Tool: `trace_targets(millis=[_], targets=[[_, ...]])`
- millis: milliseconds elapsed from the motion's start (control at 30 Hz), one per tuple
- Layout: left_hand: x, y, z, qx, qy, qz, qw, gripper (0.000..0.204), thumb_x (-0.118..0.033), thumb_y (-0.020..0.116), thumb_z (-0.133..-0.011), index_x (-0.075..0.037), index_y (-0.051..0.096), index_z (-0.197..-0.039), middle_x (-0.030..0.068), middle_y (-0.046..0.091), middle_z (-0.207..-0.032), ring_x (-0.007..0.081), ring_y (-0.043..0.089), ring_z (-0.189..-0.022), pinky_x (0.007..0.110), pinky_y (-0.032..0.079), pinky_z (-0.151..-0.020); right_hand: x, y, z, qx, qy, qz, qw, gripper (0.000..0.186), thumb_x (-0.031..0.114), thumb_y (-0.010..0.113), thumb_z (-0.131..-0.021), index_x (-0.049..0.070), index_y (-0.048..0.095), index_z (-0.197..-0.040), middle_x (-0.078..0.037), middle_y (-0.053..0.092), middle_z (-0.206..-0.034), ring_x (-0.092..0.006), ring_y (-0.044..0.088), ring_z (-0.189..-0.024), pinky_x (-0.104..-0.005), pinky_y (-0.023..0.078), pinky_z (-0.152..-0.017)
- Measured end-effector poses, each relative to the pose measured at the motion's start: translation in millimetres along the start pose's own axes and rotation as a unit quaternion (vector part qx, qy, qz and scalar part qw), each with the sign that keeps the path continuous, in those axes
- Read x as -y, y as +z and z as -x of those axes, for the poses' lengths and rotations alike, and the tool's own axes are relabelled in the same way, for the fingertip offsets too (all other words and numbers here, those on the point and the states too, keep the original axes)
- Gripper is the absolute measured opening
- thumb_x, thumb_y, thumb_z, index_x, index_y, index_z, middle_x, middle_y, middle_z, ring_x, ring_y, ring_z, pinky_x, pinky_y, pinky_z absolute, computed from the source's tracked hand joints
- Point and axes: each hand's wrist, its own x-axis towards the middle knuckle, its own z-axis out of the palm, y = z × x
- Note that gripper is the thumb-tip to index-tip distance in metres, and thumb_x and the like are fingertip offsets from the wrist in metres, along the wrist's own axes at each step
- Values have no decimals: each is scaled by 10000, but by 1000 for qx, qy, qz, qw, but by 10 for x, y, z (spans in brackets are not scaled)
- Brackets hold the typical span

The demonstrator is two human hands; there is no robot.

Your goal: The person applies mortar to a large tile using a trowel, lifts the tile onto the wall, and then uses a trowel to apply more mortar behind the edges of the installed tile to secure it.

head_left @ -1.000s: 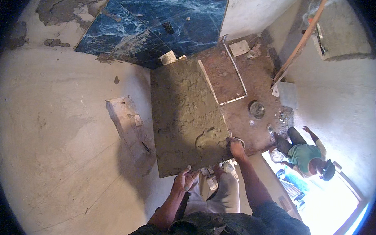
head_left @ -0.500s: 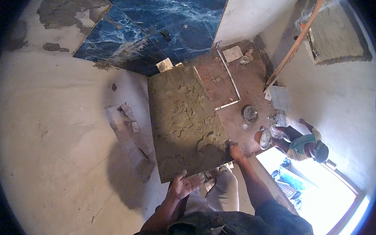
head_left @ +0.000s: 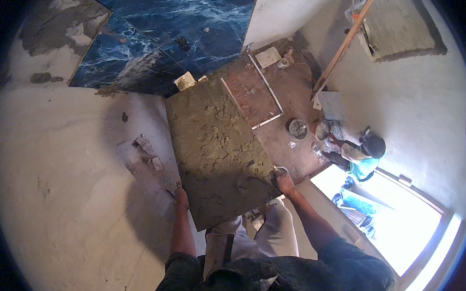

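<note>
Slab (head_left: 220,154) points lengthwise away, leaning left — right fingers (head_left: 279,178) grip its edge; left fingers (head_left: 179,188) — hold unclear.

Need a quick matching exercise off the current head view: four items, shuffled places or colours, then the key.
Things:
1. Left hand
2. Right hand
3. Marbled panels
4. Wooden pole

Places or colours:
A. At the right edge of the mortar-covered slab
B. Slanting in the upper right of the picture
C. At the left edge of the mortar-covered slab
D. Blue with white veins

Pairs: 1-C; 2-A; 3-D; 4-B
</note>
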Motion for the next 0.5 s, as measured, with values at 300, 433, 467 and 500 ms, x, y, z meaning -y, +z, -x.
trace_targets(millis=[300,433,467,500], targets=[[-311,110,168,36,-12,108,993,683,-497,460,-893,35,407,-1318,143,477,-1295,263,455,-1161,369,332,-1006,243,-369,61,34,-31,136,990,300,115,470,-812,-13,545,-1073,-200,642,-859,-351,641,-738,-458,511,-626],[-259,-124,68,-6,34,65,997,682,-479,500,-884,49,420,-1309,144,469,-1309,258,451,-1173,355,329,-1007,433,-434,76,-2,-37,104,994,252,135,456,-841,-14,595,-989,-205,643,-817,-349,640,-739,-461,508,-646],[-347,-93,101,-12,60,39,997,680,-473,512,-880,53,427,-1303,145,468,-1312,257,450,-1176,351,329,-1006,427,-453,64,-9,-21,70,997,252,146,450,-853,-14,607,-969,-209,642,-807,-350,640,-743,-463,507,-652],[-433,-70,139,-11,75,34,997,675,-471,522,-877,61,446,-1285,150,478,-1301,259,457,-1167,349,334,-1001,422,-473,49,20,-14,80,996,288,146,461,-836,-24,582,-1034,-190,638,-849,-329,635,-768,-446,498,-654]])
